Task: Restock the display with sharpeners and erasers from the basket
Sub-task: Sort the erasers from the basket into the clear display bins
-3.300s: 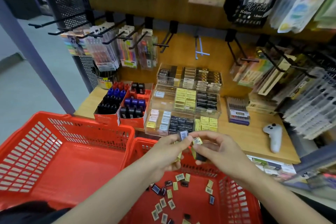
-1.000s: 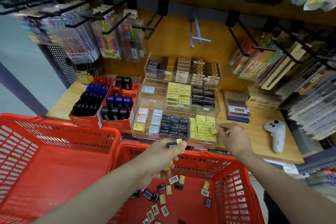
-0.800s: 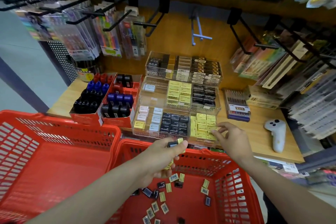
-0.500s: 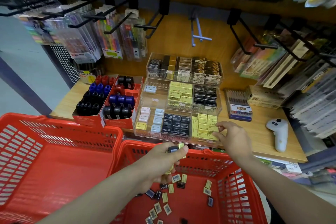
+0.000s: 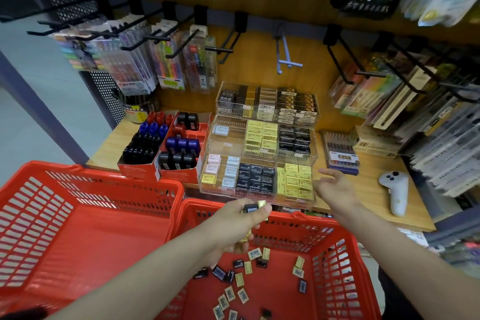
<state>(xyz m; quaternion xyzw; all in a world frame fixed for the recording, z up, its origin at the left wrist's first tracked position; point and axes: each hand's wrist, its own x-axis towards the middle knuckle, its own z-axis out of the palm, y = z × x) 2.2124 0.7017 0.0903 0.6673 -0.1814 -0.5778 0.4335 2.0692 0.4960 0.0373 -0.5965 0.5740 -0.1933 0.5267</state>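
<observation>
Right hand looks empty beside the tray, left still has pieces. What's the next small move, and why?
Probably bring the right hand, open and empty beside the tray's yellow section, back to the left hand and pinch the yellow eraser held there next to a black eraser; matching yellow ones fill that section.

Left hand sits at lower centre of frame, forearm entering from lower left, fingers curled, thumb pressed toward the fingertips; right hand sits right of centre, forearm entering from lower right, fingers extended and relaxed.
</observation>
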